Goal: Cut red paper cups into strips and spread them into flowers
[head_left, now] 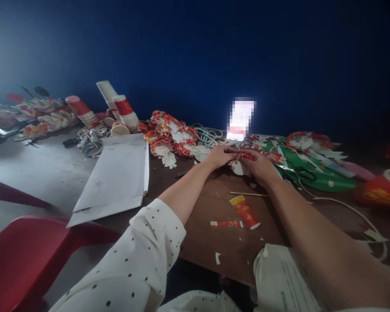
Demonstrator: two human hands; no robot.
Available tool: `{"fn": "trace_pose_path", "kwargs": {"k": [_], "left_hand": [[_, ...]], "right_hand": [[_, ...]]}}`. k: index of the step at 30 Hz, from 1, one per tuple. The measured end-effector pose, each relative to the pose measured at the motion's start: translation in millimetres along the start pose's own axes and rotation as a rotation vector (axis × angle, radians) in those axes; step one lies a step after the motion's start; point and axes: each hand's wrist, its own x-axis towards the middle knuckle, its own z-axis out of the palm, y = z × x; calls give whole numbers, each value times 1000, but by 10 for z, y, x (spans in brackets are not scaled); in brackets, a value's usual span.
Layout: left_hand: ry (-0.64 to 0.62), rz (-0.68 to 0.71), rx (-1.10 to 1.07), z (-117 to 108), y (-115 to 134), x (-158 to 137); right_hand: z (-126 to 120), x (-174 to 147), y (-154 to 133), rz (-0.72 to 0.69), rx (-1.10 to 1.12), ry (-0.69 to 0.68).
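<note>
Both my hands meet over the brown table point(208, 203), fingers closed around a small red-and-white paper piece point(239, 167) that looks cut from a paper cup. My left hand point(221, 157) grips it from the left, my right hand point(259, 164) from the right. Its white part hangs below the fingers; the rest is hidden by them. Closer to me lie a curved red-and-yellow cut paper piece point(245, 212) and a narrow red strip point(226, 224). A thin wooden stick point(248, 194) rests between these and my hands.
Dark-handled scissors point(303, 174) lie on a green sheet point(334, 184) at right. A pile of red-and-white paper crafts point(172, 134) sits left of my hands, beside a white board point(113, 173). Stacked paper cups point(125, 108) stand behind. A lit screen point(241, 119) faces me. A red chair point(29, 255) is at left.
</note>
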Motion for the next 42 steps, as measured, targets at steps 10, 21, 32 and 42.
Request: {"fn": "trace_pose_path", "kwargs": {"k": [10,21,32,42], "left_hand": [[49,217,129,-7,26,-28],[142,387,396,-6,-1,-59],[50,190,275,-43,51,-85],[49,399,333,-85,35,-79]], "right_hand": [[-1,-60,-94,-28,-110,48],[42,-10,-7,-16,-208,127],[28,14,36,-68,-258,114],[35,33,60,-57,-270,119]]}}
